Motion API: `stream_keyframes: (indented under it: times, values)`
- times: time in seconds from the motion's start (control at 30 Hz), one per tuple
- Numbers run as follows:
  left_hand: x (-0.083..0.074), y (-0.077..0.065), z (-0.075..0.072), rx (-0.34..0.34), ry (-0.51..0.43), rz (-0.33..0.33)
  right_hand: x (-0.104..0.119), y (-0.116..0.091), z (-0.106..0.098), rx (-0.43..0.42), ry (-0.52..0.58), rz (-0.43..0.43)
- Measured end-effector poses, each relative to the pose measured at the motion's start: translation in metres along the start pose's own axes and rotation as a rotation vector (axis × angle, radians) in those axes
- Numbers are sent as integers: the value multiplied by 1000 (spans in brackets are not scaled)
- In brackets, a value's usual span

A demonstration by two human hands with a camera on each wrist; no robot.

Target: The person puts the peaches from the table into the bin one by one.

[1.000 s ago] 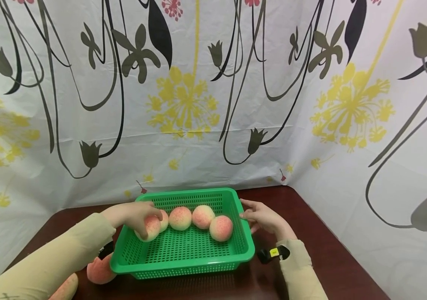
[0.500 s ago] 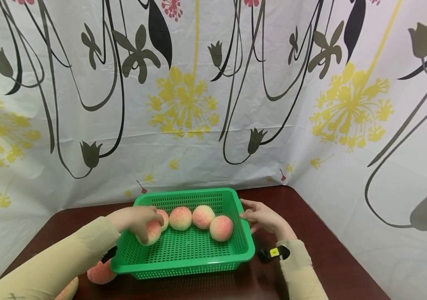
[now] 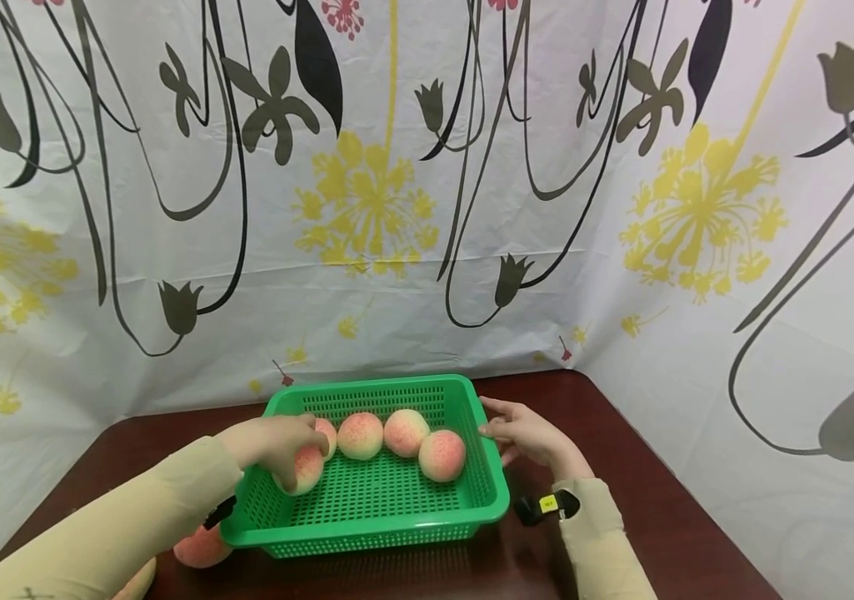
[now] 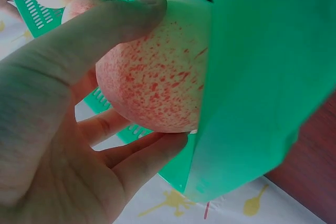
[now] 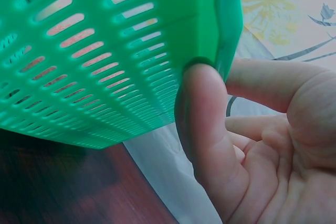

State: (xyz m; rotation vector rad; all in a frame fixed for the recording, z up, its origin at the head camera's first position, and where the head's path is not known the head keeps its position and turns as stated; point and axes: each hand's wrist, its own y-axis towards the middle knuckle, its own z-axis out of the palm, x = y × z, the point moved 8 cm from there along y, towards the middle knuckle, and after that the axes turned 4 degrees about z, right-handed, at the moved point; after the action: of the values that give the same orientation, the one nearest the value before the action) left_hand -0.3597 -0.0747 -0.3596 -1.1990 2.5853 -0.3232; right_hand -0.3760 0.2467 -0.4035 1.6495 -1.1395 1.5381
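A green plastic basket (image 3: pixel 374 531) with slotted sides stands on the table in the head view. My left hand (image 3: pixel 277 446) reaches over its left rim and grips a pink-and-cream peach (image 3: pixel 307 473) inside. In the left wrist view the thumb lies over this peach (image 4: pixel 157 77), with fingertips at its other side and the basket wall close against it. Several more peaches (image 3: pixel 361 436) sit in a curved row along the basket's back. At the right end, my right hand (image 3: pixel 527 433) pinches the rim, its thumb (image 5: pixel 205 119) against the outer wall in the right wrist view.
Outside the basket, a redder peach (image 3: pixel 202 547) lies near its front left corner. Another rounded fruit (image 3: pixel 140 583) is partly covered by the left sleeve. The dark red-brown table (image 3: pixel 569 408) ends at a flower-patterned white curtain (image 3: pixel 397 333) behind and at the sides.
My left hand has shifted slightly right, and its peach sits a little nearer the front of the basket. My right hand and the basket have stayed put.
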Motion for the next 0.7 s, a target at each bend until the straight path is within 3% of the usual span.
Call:
stream_keyframes:
  times: [0.5, 0.7]
  values:
    - [0, 5, 1, -6, 10, -16, 1, 0, 0, 9, -7, -8]
    - [-6, 7, 2, -7, 165, -38, 1, -1, 0, 11, -7, -5]
